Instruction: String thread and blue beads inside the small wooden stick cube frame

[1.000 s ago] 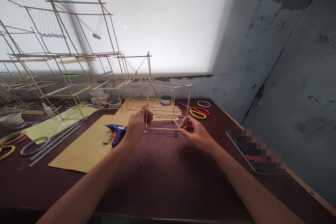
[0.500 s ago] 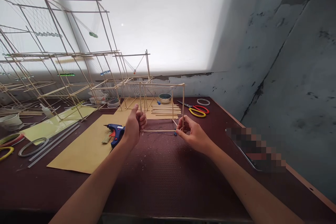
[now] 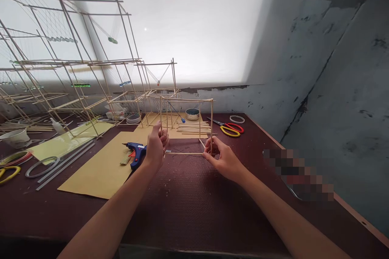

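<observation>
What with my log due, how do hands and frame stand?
Left hand, right hand: gripping opposite sides of stick frame. Frame box-shaped, posts roughly vertical. Glue gun close beside left hand.

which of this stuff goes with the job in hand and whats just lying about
With the job:
stick frame, held by the left hand and right hand
loose sticks, probably
blue glue gun, probably

Apparently just lying about:
red-and-yellow scissors
white cup
round bowl
</observation>
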### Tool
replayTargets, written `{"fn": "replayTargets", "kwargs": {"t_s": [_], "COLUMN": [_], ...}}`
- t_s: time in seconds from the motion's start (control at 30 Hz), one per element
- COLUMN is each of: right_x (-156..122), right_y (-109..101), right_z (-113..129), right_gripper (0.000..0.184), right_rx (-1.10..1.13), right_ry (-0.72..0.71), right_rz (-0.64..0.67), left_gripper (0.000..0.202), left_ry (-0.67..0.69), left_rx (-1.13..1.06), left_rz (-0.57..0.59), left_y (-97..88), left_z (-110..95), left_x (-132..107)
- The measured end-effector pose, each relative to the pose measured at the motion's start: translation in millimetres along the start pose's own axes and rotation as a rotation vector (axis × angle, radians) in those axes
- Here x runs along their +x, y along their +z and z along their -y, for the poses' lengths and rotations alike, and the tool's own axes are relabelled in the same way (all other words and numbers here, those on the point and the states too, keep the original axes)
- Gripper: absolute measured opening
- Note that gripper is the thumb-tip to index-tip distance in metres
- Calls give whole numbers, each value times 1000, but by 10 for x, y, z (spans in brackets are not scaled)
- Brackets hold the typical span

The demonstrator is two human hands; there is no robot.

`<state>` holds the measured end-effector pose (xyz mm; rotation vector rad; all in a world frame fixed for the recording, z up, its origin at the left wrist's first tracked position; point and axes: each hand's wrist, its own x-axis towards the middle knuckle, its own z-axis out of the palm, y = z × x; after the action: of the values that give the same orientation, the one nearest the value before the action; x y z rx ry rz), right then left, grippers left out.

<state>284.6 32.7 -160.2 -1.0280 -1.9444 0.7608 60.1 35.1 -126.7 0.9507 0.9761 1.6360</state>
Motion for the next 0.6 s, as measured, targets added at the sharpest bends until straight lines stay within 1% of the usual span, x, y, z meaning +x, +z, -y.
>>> {"fn": "replayTargets", "kwargs": {"t_s": [0.2,0.6], "right_x": [-5,-8], "right_y": [10,10], "right_z": [-32,-28], "right_gripper": [14,13], "right_rx": [-18,-12], "right_ry": [2,-7], "right_rz": [-9,-6], "left_gripper": [60,62], "left_ry": [-21,-17], "left_rx": [-42,-74], "left_rz": [-7,-33], "left_y": [13,19], "left_z": [-3,6], "left_x": [7,15]}}
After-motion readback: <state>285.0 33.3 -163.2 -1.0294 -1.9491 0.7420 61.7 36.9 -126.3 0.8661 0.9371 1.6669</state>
